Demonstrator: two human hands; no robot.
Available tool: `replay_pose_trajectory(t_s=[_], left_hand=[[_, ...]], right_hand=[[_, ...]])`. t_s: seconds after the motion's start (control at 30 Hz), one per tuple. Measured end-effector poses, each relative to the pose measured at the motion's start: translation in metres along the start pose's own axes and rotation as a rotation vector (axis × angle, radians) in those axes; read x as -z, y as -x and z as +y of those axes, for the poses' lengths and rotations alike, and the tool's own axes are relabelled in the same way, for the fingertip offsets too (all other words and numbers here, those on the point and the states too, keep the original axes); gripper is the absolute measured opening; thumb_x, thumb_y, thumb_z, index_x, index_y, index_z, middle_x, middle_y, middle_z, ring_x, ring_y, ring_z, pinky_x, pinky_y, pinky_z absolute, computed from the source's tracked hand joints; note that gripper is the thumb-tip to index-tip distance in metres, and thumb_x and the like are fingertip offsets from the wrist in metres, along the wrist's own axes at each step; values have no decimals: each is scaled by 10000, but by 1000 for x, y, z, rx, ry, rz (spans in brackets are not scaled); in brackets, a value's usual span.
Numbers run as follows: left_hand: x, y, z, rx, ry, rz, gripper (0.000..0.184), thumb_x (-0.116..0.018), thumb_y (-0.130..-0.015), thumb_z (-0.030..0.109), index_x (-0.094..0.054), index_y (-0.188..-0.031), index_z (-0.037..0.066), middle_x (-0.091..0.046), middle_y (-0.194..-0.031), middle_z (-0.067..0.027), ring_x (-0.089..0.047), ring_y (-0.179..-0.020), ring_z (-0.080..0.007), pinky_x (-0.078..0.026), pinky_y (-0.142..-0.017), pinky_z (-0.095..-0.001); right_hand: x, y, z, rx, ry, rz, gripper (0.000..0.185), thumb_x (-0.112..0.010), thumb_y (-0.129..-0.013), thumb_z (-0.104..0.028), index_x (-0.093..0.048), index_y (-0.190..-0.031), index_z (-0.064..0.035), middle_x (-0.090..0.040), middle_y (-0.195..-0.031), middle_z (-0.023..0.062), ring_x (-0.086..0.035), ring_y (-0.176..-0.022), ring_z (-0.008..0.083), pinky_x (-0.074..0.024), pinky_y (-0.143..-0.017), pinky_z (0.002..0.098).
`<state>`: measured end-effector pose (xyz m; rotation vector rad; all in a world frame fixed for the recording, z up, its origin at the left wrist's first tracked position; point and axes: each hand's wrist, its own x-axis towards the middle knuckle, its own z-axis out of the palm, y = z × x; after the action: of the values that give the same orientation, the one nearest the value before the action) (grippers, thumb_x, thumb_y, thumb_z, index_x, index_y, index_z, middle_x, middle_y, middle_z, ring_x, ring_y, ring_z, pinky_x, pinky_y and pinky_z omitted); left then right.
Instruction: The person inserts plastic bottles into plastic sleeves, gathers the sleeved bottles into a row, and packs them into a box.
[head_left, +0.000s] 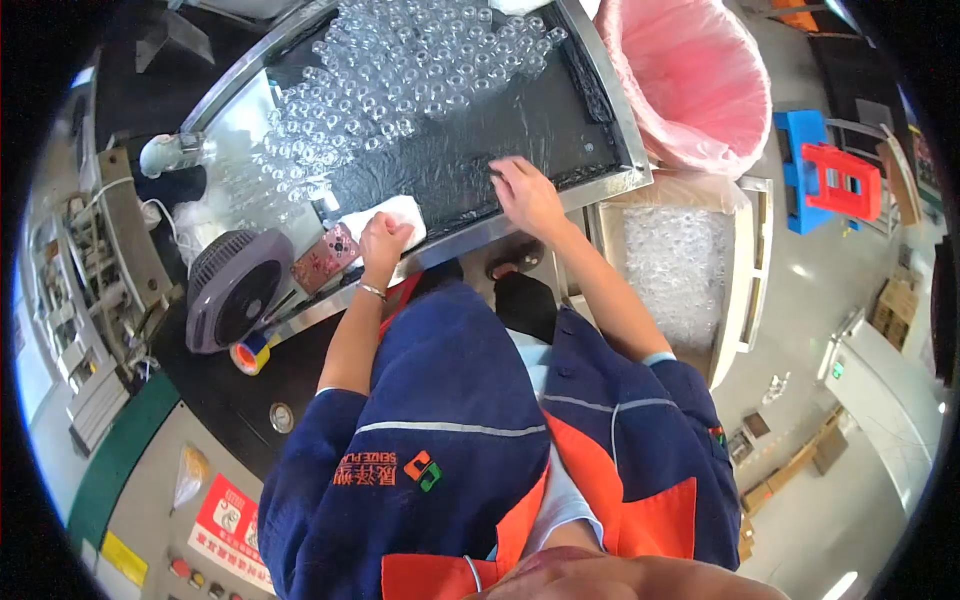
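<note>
Nearest the camera is your navy jacket [450, 390] with orange trim, filling the lower centre of the head view. Beyond it lies a metal-rimmed tray [615, 186] with a dark lining, on which small clear pieces [400, 95] are heaped toward the far side. Your left hand [385, 240] is curled, fingers together, at a folded white cloth [408, 212] by the tray's near edge; whether it is clamped on anything you cannot tell. Your right hand [527, 200] is over the dark lining, fingers bent, thumb and forefinger apart, well clear of the heap. Left of the cloth lie a patterned phone [325, 258] and a grey fan [238, 285]. To your right stands a pink-lined bin [690, 80], and nearer you a box [740, 275] of clear contents.
</note>
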<state>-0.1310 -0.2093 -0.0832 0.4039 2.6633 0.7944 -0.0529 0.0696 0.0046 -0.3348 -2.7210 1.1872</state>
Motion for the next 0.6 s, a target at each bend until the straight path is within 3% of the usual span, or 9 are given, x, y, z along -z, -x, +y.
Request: replay_pose_trajectory(t_s=[0.1,0.23,0.33,0.43,0.53,0.57,0.6], left_hand=[[-2,5,-2,10,118,40,164,-696,-748,176,-633,-728,27,-635,-708,-134,-622,-668,-295,-494,-639,-386],[1,9,-15,44,253,14,127,-613,-816,117,-660,-839,1,-659,-776,-161,-651,-716,-290,-509,-675,-378],[8,5,-15,58,284,-52,126,-618,-817,119,-658,-836,2,-656,-757,-154,-649,-688,-267,-508,-648,-347],[17,2,-6,153,292,-127,142,-626,-829,134,-654,-841,-4,-653,-725,-126,-637,-650,-197,-498,-619,-307],[8,5,-9,179,567,-49,154,-630,-842,137,-649,-846,-16,-648,-700,-87,-616,-634,-132,-491,-609,-278],[7,5,-11,250,675,-127,145,-591,-892,111,-634,-887,-27,-630,-748,-13,-583,-676,-80,-480,-631,-229],[1,6,-13,295,768,-145,136,-592,-894,105,-635,-905,-24,-634,-779,-10,-590,-692,-83,-477,-646,-216]], right_hand=[[-23,-53,-5,71,123,135,344,-566,-845,-110,-502,-1183,-99,-531,-1085,181,-569,-944,366,-501,-774,428],[-42,-102,-8,-42,354,81,388,-590,-829,-119,-489,-1201,-161,-511,-1001,173,-576,-896,359,-503,-742,441],[-56,-110,-8,-95,481,-11,371,-599,-824,-123,-473,-1173,-116,-511,-989,168,-585,-871,366,-503,-720,443],[-72,-102,14,-98,363,97,369,-623,-807,-134,-453,-1128,-68,-522,-983,176,-592,-835,381,-503,-692,453],[-73,-78,14,-154,237,164,390,-645,-788,-148,-439,-1101,-41,-534,-987,189,-594,-811,390,-503,-672,459],[-67,-69,10,-181,280,72,374,-622,-790,-128,-441,-1106,-41,-542,-985,192,-596,-812,394,-504,-669,458],[-69,-57,10,-154,219,-23,363,-614,-794,-125,-446,-1102,-34,-546,-967,193,-601,-794,384,-506,-661,453]])
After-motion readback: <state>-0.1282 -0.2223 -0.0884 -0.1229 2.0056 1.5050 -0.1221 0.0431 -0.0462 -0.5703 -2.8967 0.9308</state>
